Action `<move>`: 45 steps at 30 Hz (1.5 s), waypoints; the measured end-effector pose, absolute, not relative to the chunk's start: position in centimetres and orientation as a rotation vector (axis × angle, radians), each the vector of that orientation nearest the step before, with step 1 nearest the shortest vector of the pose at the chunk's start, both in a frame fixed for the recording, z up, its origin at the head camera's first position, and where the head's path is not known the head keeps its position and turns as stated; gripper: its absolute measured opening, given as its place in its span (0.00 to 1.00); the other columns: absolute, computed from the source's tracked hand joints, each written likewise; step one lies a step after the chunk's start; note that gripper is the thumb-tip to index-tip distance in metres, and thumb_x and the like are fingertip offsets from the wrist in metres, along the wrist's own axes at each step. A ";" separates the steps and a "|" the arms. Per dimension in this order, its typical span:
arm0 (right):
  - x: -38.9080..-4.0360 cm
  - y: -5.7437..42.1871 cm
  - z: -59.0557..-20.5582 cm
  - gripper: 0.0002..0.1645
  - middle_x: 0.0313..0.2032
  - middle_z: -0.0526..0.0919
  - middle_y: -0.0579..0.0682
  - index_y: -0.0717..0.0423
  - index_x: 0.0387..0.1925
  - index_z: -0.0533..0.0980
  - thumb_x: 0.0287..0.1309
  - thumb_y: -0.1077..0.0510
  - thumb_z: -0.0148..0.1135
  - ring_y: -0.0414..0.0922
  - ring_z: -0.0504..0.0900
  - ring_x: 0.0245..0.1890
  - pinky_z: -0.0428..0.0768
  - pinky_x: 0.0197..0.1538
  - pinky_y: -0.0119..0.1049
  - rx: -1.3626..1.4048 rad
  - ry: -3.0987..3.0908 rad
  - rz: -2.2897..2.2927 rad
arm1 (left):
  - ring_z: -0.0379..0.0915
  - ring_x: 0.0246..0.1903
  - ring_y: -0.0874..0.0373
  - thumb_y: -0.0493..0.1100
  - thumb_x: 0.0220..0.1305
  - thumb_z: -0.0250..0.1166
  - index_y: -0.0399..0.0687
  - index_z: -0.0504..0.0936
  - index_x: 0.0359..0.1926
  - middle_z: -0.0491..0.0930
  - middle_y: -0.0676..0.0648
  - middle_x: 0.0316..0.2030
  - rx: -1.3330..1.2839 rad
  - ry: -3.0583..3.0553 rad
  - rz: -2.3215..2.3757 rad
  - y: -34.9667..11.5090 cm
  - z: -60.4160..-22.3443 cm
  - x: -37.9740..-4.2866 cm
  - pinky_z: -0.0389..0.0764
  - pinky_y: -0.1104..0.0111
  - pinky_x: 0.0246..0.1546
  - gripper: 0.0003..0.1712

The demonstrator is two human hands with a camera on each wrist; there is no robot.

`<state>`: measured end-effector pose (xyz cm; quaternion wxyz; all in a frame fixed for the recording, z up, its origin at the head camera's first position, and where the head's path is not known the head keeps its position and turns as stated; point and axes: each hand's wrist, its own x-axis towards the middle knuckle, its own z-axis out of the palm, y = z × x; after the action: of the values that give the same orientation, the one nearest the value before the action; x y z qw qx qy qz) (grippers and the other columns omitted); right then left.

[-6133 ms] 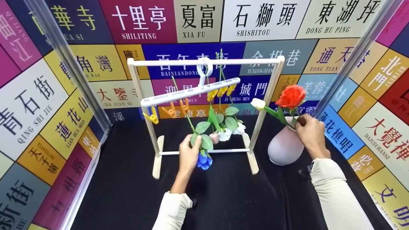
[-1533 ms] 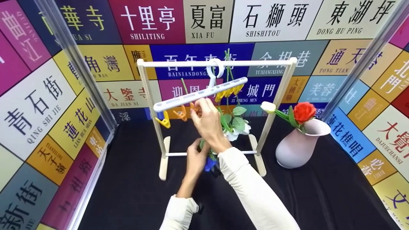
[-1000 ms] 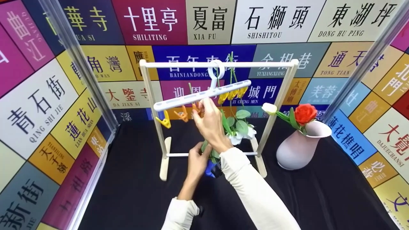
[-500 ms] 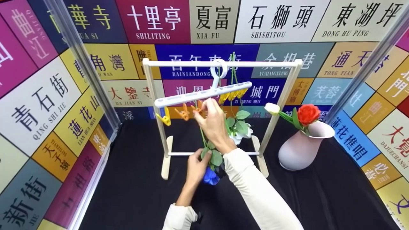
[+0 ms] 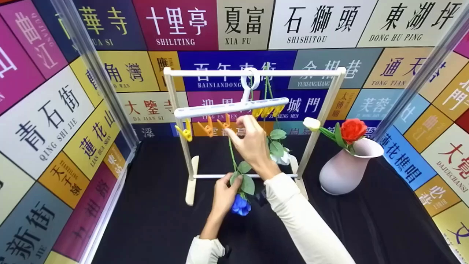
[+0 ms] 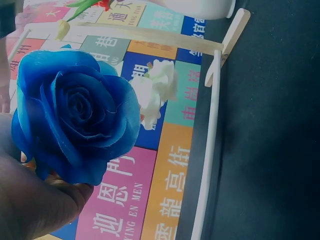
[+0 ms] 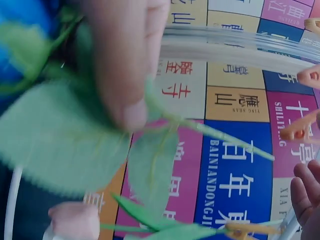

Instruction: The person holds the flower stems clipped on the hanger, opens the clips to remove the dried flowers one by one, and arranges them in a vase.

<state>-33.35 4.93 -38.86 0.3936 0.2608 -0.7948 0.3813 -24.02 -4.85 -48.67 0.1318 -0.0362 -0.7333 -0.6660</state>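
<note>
1 artificial-looking blue rose with green leaves (image 5: 241, 205), head-down above the middle of the black cloth-covered worktop (image 5: 154, 223), nearer its front edge than the wooden rack (image 5: 327, 106); held in a narrow pinch among the leaves by the left hand (image 5: 224, 192). 1 right hand (image 5: 253, 145), thumb and fingers apart, gripping nothing visible, beside 1 orange plastic clip (image 5: 224, 124), 3rd from the left end of the white plastic hanger (image 5: 234, 107). Step in hand, by judgement: parting stem from clip, its tip seemingly free; next move calls for drawing the rose clear without snagging its leaves.
</note>
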 end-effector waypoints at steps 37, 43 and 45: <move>-31.5 10.0 -43.1 0.13 0.51 0.82 0.51 0.53 0.38 0.82 0.58 0.69 0.57 0.51 0.76 0.58 0.73 0.61 0.45 1.528 -2.125 0.107 | 0.71 0.23 0.65 0.37 0.66 0.62 0.36 0.84 0.36 0.78 0.51 0.24 -0.200 -2.238 -1.972 -4.9 -48.0 -22.0 0.72 0.75 0.26 0.07; -31.4 10.1 -43.2 0.11 0.41 0.83 0.49 0.53 0.29 0.82 0.55 0.70 0.57 0.50 0.79 0.50 0.76 0.56 0.44 1.573 -2.065 0.143 | 0.68 0.21 0.68 0.35 0.66 0.62 0.33 0.81 0.31 0.74 0.53 0.21 -0.277 -2.255 -1.982 -4.9 -47.3 -21.4 0.69 0.76 0.23 0.09; -31.3 10.2 -43.3 0.11 0.39 0.83 0.49 0.53 0.27 0.81 0.54 0.70 0.57 0.50 0.79 0.47 0.77 0.55 0.42 1.581 -2.058 0.152 | 0.67 0.20 0.68 0.35 0.66 0.62 0.32 0.80 0.30 0.73 0.53 0.21 -0.311 -2.271 -1.986 -5.0 -47.2 -21.3 0.68 0.77 0.23 0.09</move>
<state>-31.31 10.18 -43.28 0.2677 0.5858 -0.7629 0.0562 -21.30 -5.03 -47.23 0.0544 -0.1025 -0.7477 -0.6538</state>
